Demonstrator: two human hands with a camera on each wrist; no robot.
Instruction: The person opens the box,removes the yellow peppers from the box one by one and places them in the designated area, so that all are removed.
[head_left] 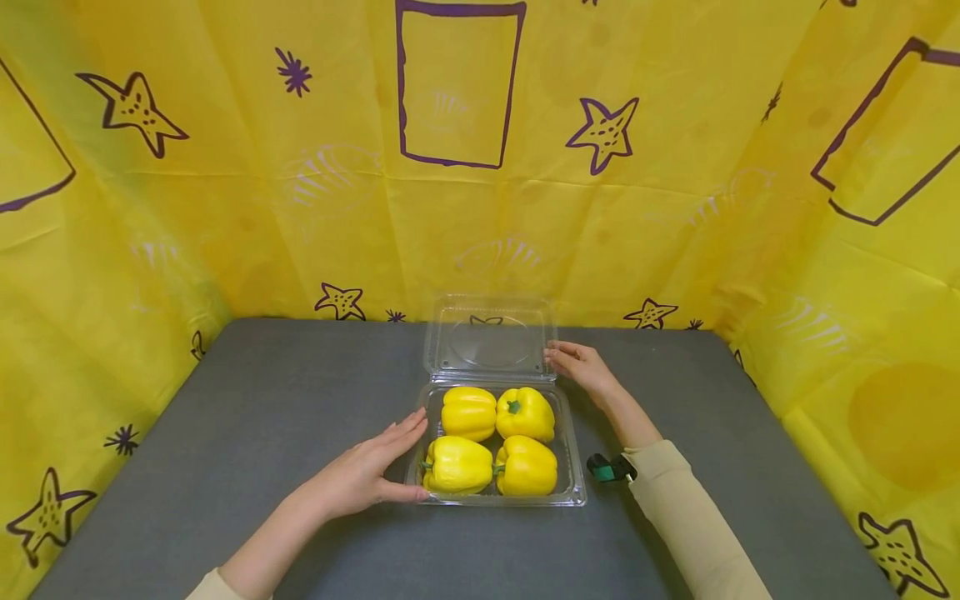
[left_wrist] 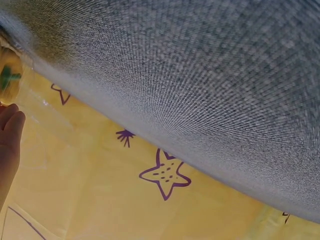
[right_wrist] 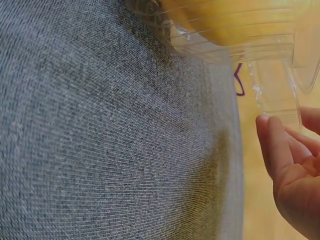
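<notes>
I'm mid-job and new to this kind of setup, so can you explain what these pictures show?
No machine here: each grip is a person's bare hand. The wide picture comes from a head camera looking forward and down; the other two come from cameras on the left and right wrists. On the grey table stands a clear plastic box with four yellow bell peppers in it, its lid open at the back. The left grip rests against the box's left side, fingers extended. The right grip holds the lid's right edge with its fingertips. Behind the table hangs a yellow cloth.
</notes>
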